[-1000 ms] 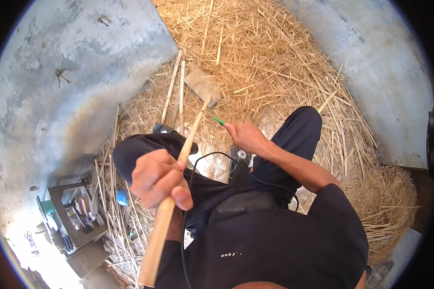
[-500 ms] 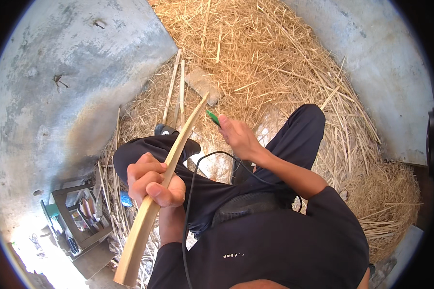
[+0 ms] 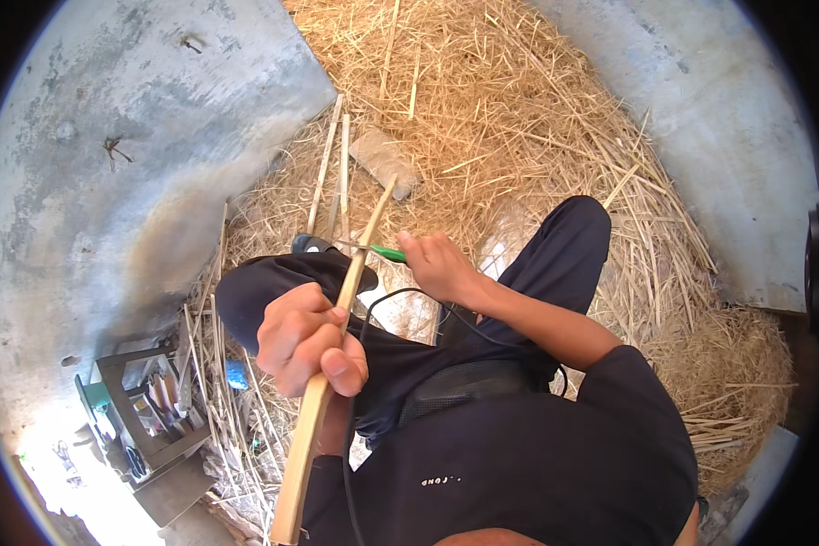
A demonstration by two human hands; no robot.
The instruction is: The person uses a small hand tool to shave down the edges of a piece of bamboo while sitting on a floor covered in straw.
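Observation:
My left hand (image 3: 311,341) is closed round a long pale strip of split bamboo or wood (image 3: 302,446). The strip slants from near my body up to a stone block (image 3: 384,162), where its far tip appears to rest. In my right hand (image 3: 441,266) is a knife (image 3: 389,254), gripped by its green handle. Its thin blade lies across the strip beyond my left hand and points left. A black cable (image 3: 366,320) loops over my lap between my arms.
Shavings (image 3: 500,118) cover the floor ahead and right. Several pale strips (image 3: 328,164) lie beyond my left foot (image 3: 311,244). Grey walls (image 3: 127,136) rise at both sides. A wooden rack with small items (image 3: 150,400) stands at lower left.
The knife has come left and nearer, onto the strip. My left hand and the strip's near end have shifted right, making the strip steeper; its far tip stays by the stone.

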